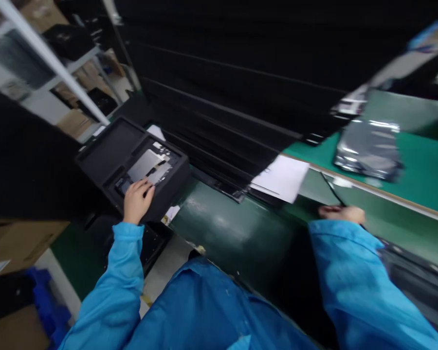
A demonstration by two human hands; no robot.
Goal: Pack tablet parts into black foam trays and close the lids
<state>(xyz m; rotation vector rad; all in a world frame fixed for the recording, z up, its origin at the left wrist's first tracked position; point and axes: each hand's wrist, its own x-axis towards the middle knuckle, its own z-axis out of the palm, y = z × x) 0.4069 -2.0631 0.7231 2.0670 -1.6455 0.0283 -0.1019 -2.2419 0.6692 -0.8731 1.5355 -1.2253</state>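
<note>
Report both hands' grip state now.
Left hand: grip curled at the black foam tray, hold unclear.
Right hand: grip closed on a thin black cable.

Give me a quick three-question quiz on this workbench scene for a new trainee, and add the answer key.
1. Which hand rests on the black tray?
2. True or false: the grey plastic bag lies inside the tray.
3. What colour is the mat under that bag?

Key: 1. the left hand; 2. false, it lies on the mat; 3. green.
</note>
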